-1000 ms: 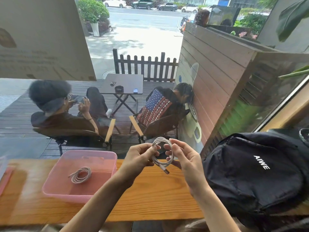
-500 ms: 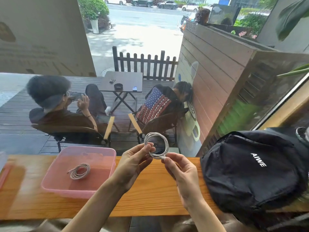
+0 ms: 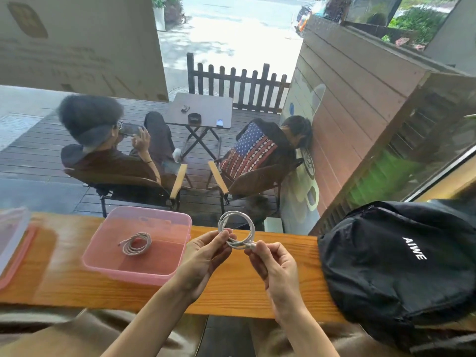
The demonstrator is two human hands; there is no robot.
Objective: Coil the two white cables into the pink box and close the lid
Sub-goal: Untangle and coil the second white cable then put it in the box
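While the left hand (image 3: 206, 256) pinches the lower left of a coiled white cable (image 3: 238, 230), the right hand (image 3: 273, 264) pinches its plug end; loop held upright above the bench (image 3: 231, 287). Second coiled cable (image 3: 136, 243) lies flat in the open pink box (image 3: 154, 274), left of the hands. Lid (image 3: 13, 243) at far left bench edge. Black backpack (image 3: 401, 264) crowds the right end. Bare wood between box and backpack. Window glass directly behind bench; outdoor deck beyond.
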